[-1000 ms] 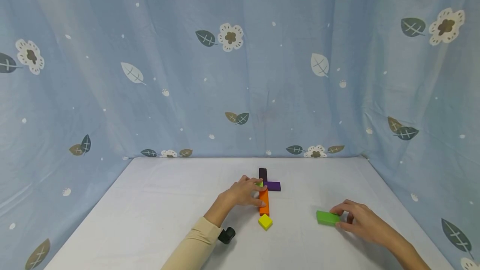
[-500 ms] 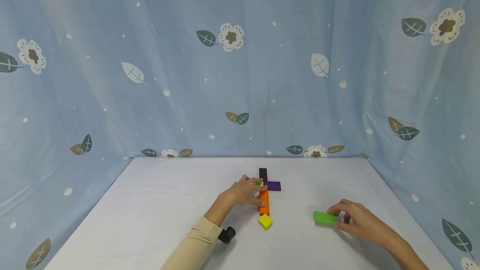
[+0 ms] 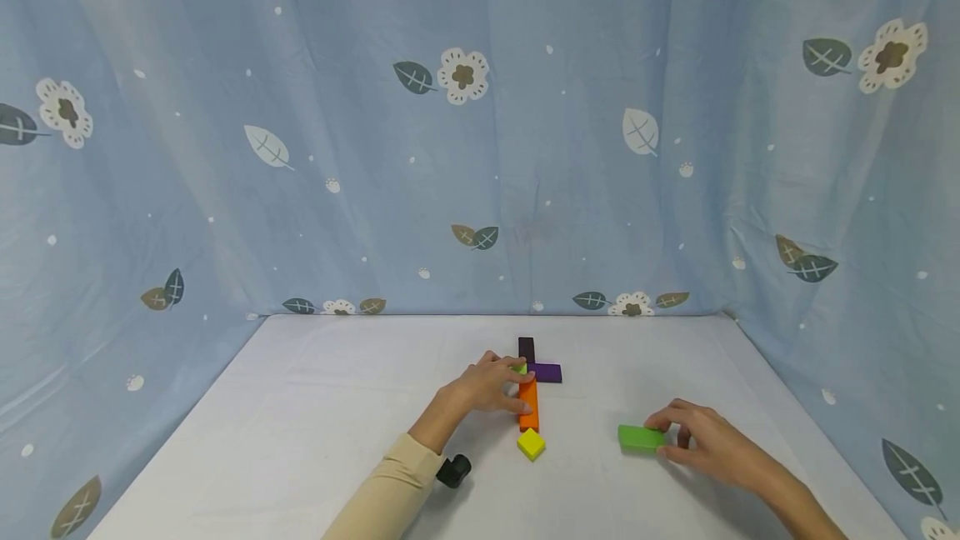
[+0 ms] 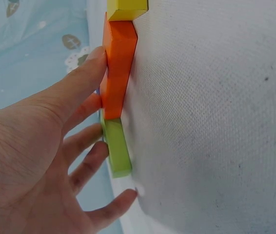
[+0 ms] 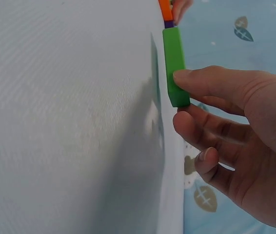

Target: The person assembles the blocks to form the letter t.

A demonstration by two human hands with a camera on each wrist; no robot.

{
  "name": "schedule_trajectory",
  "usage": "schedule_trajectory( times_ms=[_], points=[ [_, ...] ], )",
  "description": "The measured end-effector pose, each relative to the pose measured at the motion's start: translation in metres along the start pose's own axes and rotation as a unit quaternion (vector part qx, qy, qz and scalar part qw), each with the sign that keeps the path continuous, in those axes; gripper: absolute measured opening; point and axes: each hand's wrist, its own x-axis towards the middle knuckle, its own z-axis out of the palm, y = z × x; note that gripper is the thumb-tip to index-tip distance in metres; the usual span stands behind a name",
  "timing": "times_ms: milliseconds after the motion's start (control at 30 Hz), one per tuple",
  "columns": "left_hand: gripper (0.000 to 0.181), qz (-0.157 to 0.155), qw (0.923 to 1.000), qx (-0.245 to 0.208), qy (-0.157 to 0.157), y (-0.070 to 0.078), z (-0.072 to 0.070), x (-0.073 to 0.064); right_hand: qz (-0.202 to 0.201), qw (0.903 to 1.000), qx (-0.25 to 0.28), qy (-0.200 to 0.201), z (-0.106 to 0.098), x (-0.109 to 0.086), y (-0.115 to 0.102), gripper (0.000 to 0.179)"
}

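My right hand (image 3: 708, 438) pinches a green rectangular block (image 3: 639, 439) by its right end, between thumb and fingers. In the right wrist view, that green block (image 5: 174, 61) hangs above the cloth, its shadow apart from it. My left hand (image 3: 486, 383) rests its fairly straight fingers on an upright orange block (image 3: 529, 407) and a light green block (image 4: 117, 148). Its thumb lies on the orange block (image 4: 121, 58) in the left wrist view. Touching the row are a purple block (image 3: 547, 372) and a black block (image 3: 527, 349). A yellow block (image 3: 532, 444), turned cornerwise, sits at the orange block's near end.
A small black device (image 3: 453, 471) shows beside the left sleeve (image 3: 397, 477). White cloth (image 3: 337, 407) covers the table, and a blue patterned curtain (image 3: 525, 148) closes off the back and both sides.
My right hand has moved slightly left with the green block, toward the row of blocks. My left hand and the other blocks stay where they were.
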Motion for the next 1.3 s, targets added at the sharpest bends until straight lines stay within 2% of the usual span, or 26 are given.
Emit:
schedule_trajectory(
  times_ms=[733, 1300],
  points=[
    [0.061, 0.002, 1.0, 0.001, 0.0, 0.0, -0.001, 0.0, 0.018, 0.9992, 0.022, -0.026, 0.009, 0.015, -0.012, 0.026],
    [0.061, -0.006, 0.9999, -0.01, -0.002, 0.0, -0.001, -0.001, 0.072, 0.9962, 0.016, -0.047, 0.018, 0.03, -0.021, 0.025]
  ],
)
